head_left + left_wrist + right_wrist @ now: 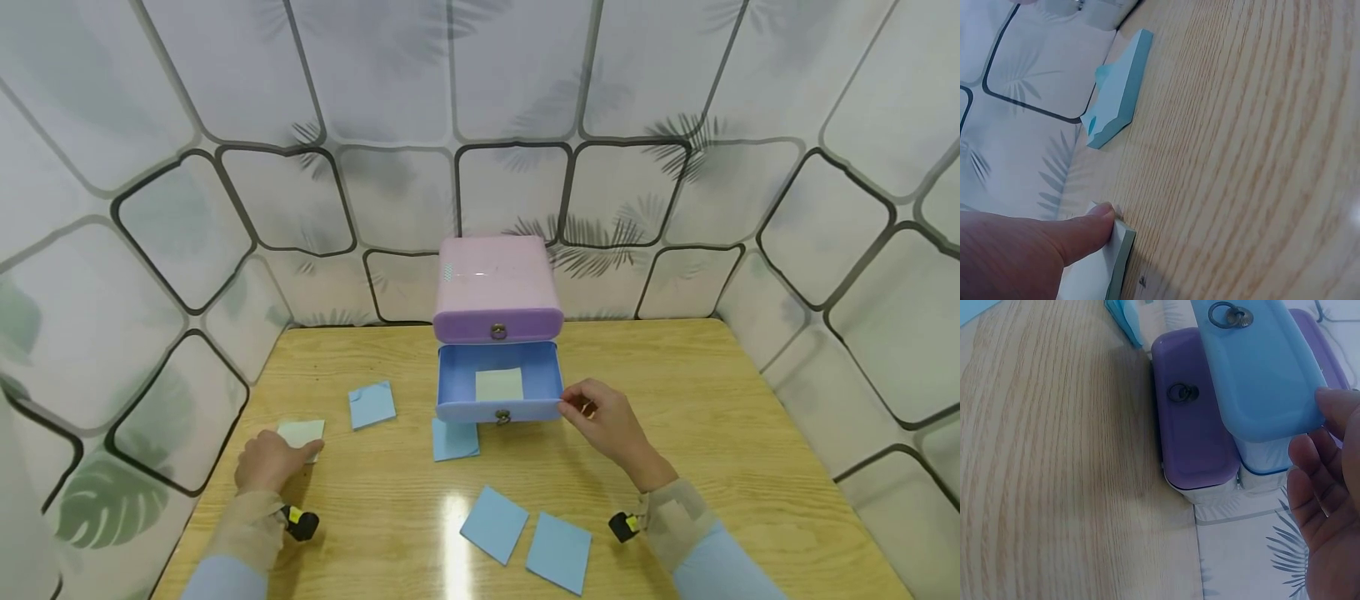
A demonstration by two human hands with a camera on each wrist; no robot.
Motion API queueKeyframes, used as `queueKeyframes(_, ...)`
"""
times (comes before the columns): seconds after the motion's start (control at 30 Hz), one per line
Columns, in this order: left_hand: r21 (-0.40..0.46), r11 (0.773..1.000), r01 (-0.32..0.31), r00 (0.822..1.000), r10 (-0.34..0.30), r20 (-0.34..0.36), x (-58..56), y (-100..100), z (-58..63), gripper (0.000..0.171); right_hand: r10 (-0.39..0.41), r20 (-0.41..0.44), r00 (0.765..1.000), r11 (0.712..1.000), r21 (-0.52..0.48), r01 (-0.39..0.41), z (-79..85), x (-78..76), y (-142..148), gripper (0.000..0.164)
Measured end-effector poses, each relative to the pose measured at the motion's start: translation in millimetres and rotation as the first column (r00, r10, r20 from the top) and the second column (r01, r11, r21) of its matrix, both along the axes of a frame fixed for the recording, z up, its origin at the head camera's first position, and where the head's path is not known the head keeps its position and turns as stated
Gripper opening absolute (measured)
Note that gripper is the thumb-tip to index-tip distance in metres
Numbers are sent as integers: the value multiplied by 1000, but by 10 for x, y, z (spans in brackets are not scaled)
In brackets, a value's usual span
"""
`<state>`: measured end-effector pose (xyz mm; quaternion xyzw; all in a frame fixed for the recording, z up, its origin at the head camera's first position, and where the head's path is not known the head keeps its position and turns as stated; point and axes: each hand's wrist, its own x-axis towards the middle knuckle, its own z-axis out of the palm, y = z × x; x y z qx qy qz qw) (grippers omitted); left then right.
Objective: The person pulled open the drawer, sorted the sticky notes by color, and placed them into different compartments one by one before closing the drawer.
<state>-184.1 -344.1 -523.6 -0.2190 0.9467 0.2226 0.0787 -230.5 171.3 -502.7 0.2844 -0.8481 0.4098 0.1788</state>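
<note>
My left hand [270,460] is at a pale green sticky note pad [302,432] on the left of the table, gripping it between thumb and fingers. In the left wrist view the thumb lies over the edge of the pad [1088,275]; the other fingers are hidden. My right hand [606,418] pinches the right front corner of a pulled-out blue drawer [457,412], thumb on its front [1266,381] and fingers behind. Inside the drawer lies another pale green note pad [498,385]. The drawer belongs to a small pink and purple chest [498,279].
Several blue note pads lie about: one [371,406] left of the chest, one [455,442] partly under the drawer, two [495,525] near the front. A purple drawer [1194,425] sits closed below the blue one. Patterned fabric walls [510,192] enclose the table.
</note>
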Motion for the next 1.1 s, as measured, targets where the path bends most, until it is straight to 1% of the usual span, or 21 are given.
queueKeyframes(0.1, 10, 1000, -9, 1000, 9, -2, 0, -2, -4, 93, -2, -4, 1000, 1000, 0, 2, 4, 0, -2, 14)
queueKeyframes(0.3, 11, 1000, -8, 1000, 8, -17, 23, -2, -16, 98, -1, -25, 1000, 1000, 4, 1, 13, 12, -17, 14)
queueKeyframes(0.63, 61, 998, 5, 999, -3, -36, 56, 15, -20, 102, -21, -12, 1000, 1000, 15, 21, 33, 34, -26, 13)
queueKeyframes(0.8, 75, 997, 4, 999, 0, -41, 56, 0, -19, 98, -13, -21, 1000, 1000, 13, 13, 38, 32, -26, 14)
queueKeyframes(0.9, 74, 997, 14, 999, -11, -45, 56, -19, -25, 93, -8, -22, 1000, 1000, 14, 9, 42, 31, -26, 14)
queueKeyframes(1.03, 84, 996, 17, 998, -12, -67, 69, -51, -53, 79, -8, -16, 1000, 1000, 16, 8, 48, 30, -28, 13)
queueKeyframes(1.1, 99, 995, 10, 997, -1, -82, 73, -70, -73, 72, -10, -15, 1000, 1000, 19, 10, 48, 29, -27, 13)
